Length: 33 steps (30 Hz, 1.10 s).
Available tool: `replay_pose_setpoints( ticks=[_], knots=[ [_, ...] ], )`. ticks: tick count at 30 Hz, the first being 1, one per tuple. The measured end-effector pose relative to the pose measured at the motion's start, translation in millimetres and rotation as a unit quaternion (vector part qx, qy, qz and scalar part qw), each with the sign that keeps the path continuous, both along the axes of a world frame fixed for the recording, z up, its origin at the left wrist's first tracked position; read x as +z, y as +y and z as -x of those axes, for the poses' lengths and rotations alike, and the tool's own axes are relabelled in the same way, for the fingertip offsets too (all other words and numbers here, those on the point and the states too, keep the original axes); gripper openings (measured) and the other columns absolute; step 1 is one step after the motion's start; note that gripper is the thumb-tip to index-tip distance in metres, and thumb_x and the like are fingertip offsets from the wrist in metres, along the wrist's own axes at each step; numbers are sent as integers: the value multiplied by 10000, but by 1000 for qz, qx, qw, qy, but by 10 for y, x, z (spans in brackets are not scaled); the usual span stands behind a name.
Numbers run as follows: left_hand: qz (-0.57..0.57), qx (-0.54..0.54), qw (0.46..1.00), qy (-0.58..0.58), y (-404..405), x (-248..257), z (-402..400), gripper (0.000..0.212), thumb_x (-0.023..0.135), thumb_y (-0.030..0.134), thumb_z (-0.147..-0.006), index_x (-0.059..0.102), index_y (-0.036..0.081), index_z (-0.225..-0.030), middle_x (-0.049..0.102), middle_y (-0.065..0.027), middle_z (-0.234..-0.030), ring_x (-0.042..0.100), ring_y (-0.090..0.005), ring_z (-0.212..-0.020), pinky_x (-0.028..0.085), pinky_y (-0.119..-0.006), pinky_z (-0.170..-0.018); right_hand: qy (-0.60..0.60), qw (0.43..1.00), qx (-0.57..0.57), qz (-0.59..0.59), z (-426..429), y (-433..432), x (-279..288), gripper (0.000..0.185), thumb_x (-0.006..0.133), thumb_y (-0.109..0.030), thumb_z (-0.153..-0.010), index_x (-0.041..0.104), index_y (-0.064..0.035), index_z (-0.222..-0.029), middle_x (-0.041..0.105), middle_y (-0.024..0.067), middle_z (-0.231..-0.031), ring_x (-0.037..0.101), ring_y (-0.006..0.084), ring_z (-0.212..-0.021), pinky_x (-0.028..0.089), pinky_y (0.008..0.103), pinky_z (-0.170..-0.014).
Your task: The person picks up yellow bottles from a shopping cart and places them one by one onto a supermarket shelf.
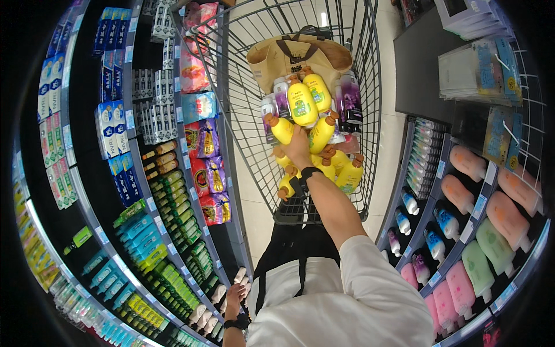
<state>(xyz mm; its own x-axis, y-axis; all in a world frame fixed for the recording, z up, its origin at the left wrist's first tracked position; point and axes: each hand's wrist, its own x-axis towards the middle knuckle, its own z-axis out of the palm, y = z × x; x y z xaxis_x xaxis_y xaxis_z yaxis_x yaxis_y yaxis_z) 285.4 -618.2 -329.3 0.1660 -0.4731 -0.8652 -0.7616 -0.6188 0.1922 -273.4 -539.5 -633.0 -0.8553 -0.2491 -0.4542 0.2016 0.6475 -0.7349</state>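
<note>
My right hand (297, 148) is down inside a wire shopping cart (376, 130), around the lower end of a yellow bottle (281, 130) with an orange-brown cap. Beside it lies another yellow bottle (321, 133), and several more are heaped around it and below the wrist. Two yellow bottles (302, 104) rest higher up against purple-and-white bottles (282, 97). My left hand (234, 298) hangs low at my left side, fingers apart, close to pale pink bottles (219, 293) on the shelf; contact cannot be made out.
A tan tote bag (269, 58) stands at the cart's far end. To the left, shelves carry toothpaste boxes (113, 126), green bottles (186, 217) and purple packs (215, 173). Shelves on the right hold peach bottles (507, 221), pink bottles (459, 286) and hanging packs (477, 73). Pale floor tiles (251, 217) flank the cart.
</note>
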Motion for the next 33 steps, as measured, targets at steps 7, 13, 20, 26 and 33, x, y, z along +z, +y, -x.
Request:
replay_pose_setpoints(
  ticks=[7,13,20,26,33],
  knots=[
    [-26,19,998,57,-141,53,-58,319,473,295,-968,526,87,-1204,641,-96,-1125,651,-221,-965,510,-342,-823,-36,999,16,20,50,113,156,683,832,-246,-567,462,-23,-1096,536,213,-1109,499,391,-1073,425,449,-931],
    [4,-78,996,46,-510,-292,210,377,619,352,-911,570,68,-1153,671,-89,-1008,660,-187,-848,524,-291,-697,-12,994,-51,94,-168,427,660,740,811,-236,-619,444,7,-1214,553,215,-1061,529,380,-1061,440,422,-915],
    [1,-253,956,151,-1123,-820,958,184,577,259,-947,616,112,-1052,668,6,-921,631,-109,-826,473,-263,-701,-225,840,-206,448,-700,1063,1386,603,663,-190,-855,373,-12,-1353,565,158,-1216,571,292,-1108,490,361,-896],
    [-10,-328,907,266,-1427,-1132,1667,247,550,208,-949,591,67,-1149,670,-56,-1043,621,-144,-902,465,-275,-745,-295,686,-250,617,-1118,1410,2468,790,215,-670,-936,332,-72,-1440,443,177,-1412,473,339,-1264,404,481,-1044],
    [-43,-428,843,323,-1585,-1374,2006,203,535,168,-945,601,74,-1112,673,-58,-1053,629,-143,-912,466,-282,-756,-217,523,-168,807,-1783,1258,4220,698,415,-567,-915,354,-101,-1432,516,103,-965,524,249,-840,462,386,-724]
  ],
)
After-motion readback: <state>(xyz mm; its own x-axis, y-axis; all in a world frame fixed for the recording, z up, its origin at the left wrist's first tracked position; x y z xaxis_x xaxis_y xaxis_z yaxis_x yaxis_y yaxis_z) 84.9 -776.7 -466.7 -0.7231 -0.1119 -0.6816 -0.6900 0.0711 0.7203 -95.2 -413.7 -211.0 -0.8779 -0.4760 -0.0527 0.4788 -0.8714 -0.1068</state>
